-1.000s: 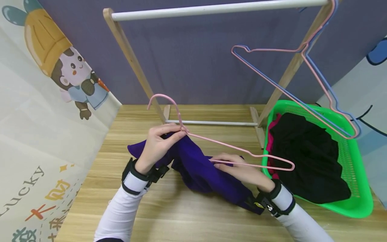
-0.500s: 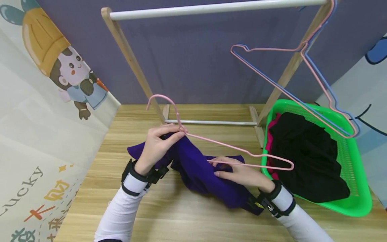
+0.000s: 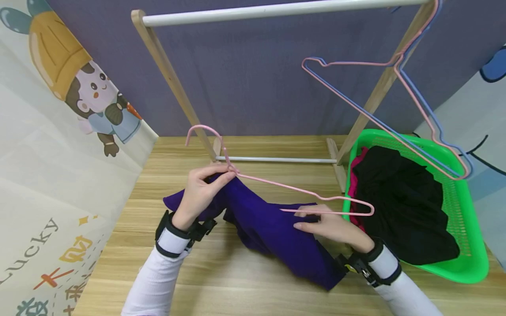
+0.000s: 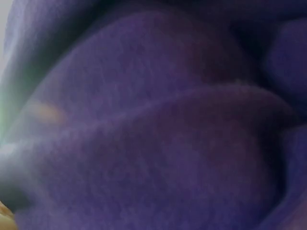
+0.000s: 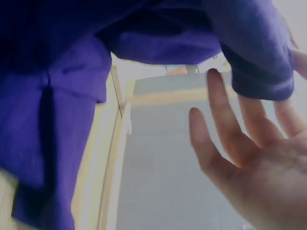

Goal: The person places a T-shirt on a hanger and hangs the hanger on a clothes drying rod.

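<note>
Purple garment [image 3: 272, 228] hung nearest, over worktop [image 3: 225, 285]. Right hand [image 3: 334, 224], fingers pinching its edge, was nearer the bare right end of pink hanger [image 3: 284, 186]; left hand [image 3: 199, 191] gripped its neck, long axis running rightward.

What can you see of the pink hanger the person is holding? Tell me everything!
The pink hanger is thin and smooth, like coated wire. Its hook sticks up and curves over toward the picture's left. The left hand pinches it just below the hook, together with the purple cloth. One side slopes down to the right, dips a little, then loops back into the bottom bar. The rest is hidden. The right hand is at that bar; I can't tell if they touch.
</note>
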The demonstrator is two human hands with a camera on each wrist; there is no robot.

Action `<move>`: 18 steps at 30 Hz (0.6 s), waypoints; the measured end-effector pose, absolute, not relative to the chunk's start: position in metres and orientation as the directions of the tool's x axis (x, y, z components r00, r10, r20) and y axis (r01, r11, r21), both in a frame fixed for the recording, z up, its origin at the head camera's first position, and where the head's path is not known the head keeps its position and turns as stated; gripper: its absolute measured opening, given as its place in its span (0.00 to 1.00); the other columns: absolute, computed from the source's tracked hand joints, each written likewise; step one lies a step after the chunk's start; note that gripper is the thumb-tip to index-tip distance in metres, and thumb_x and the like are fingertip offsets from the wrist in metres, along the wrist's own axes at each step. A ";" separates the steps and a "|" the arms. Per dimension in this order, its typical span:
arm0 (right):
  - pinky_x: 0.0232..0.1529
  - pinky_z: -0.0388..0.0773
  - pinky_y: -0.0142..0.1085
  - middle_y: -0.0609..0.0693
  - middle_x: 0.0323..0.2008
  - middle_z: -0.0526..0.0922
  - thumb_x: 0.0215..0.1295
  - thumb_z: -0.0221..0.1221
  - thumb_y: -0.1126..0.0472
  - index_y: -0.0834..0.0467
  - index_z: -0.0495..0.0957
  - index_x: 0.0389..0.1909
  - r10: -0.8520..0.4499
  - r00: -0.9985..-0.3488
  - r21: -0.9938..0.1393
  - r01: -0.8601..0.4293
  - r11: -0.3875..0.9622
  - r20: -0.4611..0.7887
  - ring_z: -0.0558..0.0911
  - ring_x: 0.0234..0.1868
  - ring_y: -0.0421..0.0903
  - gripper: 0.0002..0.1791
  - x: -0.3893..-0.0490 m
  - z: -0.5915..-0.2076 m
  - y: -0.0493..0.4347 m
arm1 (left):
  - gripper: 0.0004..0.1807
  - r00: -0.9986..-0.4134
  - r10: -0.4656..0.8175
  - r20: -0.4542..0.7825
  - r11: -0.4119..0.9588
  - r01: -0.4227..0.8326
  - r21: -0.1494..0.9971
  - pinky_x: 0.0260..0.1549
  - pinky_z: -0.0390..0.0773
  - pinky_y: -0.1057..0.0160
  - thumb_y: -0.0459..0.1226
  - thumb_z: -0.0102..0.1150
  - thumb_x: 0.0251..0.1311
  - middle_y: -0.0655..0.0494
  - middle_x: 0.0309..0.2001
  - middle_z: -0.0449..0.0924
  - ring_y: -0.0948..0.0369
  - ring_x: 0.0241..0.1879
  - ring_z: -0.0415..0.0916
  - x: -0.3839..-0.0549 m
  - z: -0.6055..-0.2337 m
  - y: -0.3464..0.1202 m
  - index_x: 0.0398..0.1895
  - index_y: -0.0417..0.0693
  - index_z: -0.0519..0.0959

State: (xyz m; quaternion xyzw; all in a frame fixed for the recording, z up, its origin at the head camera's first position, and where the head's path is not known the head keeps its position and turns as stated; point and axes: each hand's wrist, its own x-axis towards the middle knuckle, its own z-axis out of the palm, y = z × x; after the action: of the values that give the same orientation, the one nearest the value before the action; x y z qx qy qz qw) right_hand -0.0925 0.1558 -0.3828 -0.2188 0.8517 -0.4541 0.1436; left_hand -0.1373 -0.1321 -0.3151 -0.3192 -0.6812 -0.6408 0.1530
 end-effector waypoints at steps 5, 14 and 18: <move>0.40 0.69 0.38 0.44 0.34 0.77 0.54 0.60 0.54 0.53 0.78 0.35 -0.395 -0.918 -0.786 -0.228 0.575 -0.023 0.74 0.40 0.45 0.09 -0.085 -0.376 0.177 | 0.07 -0.762 0.231 0.606 0.001 0.623 0.783 0.36 0.74 0.68 0.24 0.58 0.49 0.57 0.31 0.81 0.63 0.35 0.76 -0.139 -0.320 -0.136 0.29 0.41 0.81; 0.24 0.71 0.24 0.39 0.27 0.77 0.47 0.62 0.75 0.62 0.80 0.29 -0.243 -0.920 -0.845 -0.381 0.375 0.307 0.73 0.26 0.35 0.08 -0.078 -0.373 0.200 | 0.06 -0.772 0.182 0.609 0.051 0.626 0.778 0.27 0.72 0.73 0.19 0.57 0.46 0.64 0.30 0.80 0.68 0.28 0.74 -0.142 -0.329 -0.138 0.28 0.30 0.78; 0.29 0.74 0.24 0.44 0.30 0.79 0.45 0.62 0.77 0.65 0.80 0.28 -0.108 -0.924 -0.874 -0.382 0.302 0.366 0.75 0.30 0.36 0.08 -0.077 -0.380 0.208 | 0.03 -0.800 0.148 0.581 0.063 0.594 0.802 0.24 0.71 0.74 0.22 0.58 0.48 0.64 0.29 0.80 0.69 0.25 0.73 -0.140 -0.334 -0.138 0.28 0.32 0.78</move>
State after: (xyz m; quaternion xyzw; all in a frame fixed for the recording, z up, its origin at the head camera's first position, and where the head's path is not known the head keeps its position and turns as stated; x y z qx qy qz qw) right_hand -0.0769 0.2084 -0.3804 -0.1533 0.7978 -0.5706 -0.1199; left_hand -0.1404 -0.1382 -0.3342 -0.2625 -0.7074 -0.6322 0.1764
